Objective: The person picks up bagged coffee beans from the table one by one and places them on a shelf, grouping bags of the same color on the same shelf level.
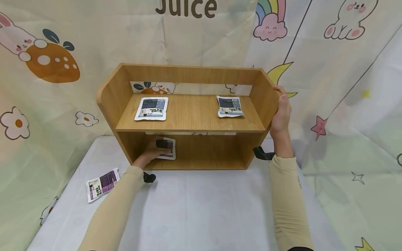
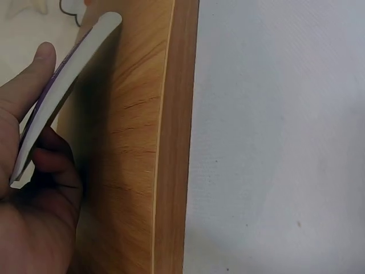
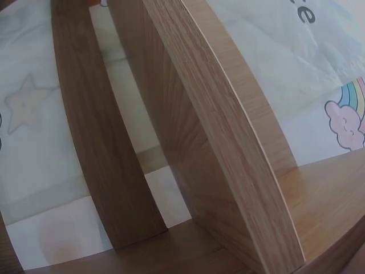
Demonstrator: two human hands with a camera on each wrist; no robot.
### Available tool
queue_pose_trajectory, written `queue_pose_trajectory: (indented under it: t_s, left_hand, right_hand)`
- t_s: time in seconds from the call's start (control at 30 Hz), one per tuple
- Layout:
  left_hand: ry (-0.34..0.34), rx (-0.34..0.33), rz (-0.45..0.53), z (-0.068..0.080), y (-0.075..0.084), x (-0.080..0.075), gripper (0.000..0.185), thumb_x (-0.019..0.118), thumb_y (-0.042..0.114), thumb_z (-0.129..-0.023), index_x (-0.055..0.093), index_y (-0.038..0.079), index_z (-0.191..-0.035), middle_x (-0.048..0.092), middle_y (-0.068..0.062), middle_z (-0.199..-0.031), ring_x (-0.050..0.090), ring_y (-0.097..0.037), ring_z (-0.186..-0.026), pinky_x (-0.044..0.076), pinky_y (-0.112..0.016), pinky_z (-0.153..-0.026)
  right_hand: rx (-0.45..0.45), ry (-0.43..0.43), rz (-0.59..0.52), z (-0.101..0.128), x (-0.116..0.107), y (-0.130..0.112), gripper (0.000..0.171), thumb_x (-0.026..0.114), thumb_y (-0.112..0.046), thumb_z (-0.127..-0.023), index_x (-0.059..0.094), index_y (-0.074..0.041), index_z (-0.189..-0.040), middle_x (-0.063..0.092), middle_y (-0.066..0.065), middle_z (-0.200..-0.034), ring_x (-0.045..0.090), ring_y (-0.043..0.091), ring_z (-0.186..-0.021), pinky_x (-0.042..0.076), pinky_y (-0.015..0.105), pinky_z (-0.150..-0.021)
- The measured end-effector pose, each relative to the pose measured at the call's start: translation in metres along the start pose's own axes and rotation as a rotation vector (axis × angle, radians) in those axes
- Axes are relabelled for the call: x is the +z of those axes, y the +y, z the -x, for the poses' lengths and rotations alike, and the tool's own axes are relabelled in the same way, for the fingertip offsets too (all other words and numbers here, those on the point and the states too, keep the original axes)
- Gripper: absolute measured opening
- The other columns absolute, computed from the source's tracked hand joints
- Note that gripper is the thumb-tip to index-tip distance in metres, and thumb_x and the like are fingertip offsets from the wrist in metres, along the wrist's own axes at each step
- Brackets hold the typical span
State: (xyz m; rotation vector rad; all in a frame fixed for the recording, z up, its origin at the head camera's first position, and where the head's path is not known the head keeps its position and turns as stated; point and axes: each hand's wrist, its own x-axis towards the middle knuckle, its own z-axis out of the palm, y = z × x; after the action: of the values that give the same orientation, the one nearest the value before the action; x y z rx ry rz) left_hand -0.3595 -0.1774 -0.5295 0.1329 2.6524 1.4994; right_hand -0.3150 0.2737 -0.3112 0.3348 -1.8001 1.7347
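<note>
My left hand reaches into the lower level of a two-tier wooden shelf and pinches a white-edged pouch with a dark purple label. In the left wrist view the pouch stands tilted on edge between thumb and curled fingers, above the wooden board. My right hand grips the shelf's right side panel near its upper edge. On the upper level lie two blue-labelled pouches, one left and one right. The right wrist view is filled mostly by the shelf's boards.
Another purple-labelled pouch lies on the white tabletop, left of the shelf and beside my left forearm. Behind the shelf hangs a printed cloth with cartoon figures. The shelf's divider runs above my left hand.
</note>
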Motion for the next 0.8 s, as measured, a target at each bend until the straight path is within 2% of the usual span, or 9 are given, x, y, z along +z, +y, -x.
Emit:
queue_pose_trajectory:
  t_s: [0.2, 0.4, 0.6, 0.8]
  left_hand:
    - [0.003, -0.003, -0.069, -0.001, -0.002, 0.003, 0.081, 0.083, 0.03, -0.078, 0.039, 0.004, -0.142, 0.037, -0.016, -0.141, 0.034, -0.033, -0.127, 0.025, -0.048, -0.11]
    - [0.0, 0.038, -0.131, 0.0, -0.005, 0.006, 0.085, 0.083, 0.031, -0.077, 0.038, 0.002, -0.143, 0.038, -0.017, -0.141, 0.034, -0.035, -0.129, 0.025, -0.051, -0.11]
    - [0.005, 0.039, -0.198, -0.001, 0.0, 0.004, 0.085, 0.085, 0.034, -0.074, 0.043, 0.003, -0.141, 0.041, -0.017, -0.138, 0.035, -0.034, -0.127, 0.027, -0.051, -0.108]
    - [-0.004, 0.022, -0.219, 0.001, 0.007, 0.0, 0.083, 0.084, 0.034, -0.075, 0.045, 0.001, -0.14, 0.041, -0.019, -0.14, 0.035, -0.036, -0.127, 0.025, -0.052, -0.108]
  right_hand:
    - [0.013, -0.001, -0.02, 0.002, 0.001, -0.002, 0.043, 0.027, -0.04, -0.104, 0.052, -0.022, -0.134, 0.046, 0.006, -0.131, 0.041, 0.021, -0.116, 0.029, 0.039, -0.093]
    - [0.013, -0.005, 0.007, 0.004, 0.0, -0.001, 0.043, 0.026, -0.041, -0.104, 0.051, -0.023, -0.134, 0.046, 0.006, -0.132, 0.042, 0.022, -0.115, 0.031, 0.039, -0.093]
    - [0.008, -0.006, 0.014, 0.002, 0.0, -0.001, 0.042, 0.026, -0.041, -0.104, 0.051, -0.023, -0.133, 0.046, 0.005, -0.132, 0.042, 0.021, -0.115, 0.03, 0.038, -0.093]
    - [0.005, -0.007, 0.022, 0.0, -0.002, -0.001, 0.042, 0.026, -0.041, -0.104, 0.051, -0.023, -0.133, 0.046, 0.005, -0.132, 0.041, 0.021, -0.115, 0.03, 0.038, -0.094]
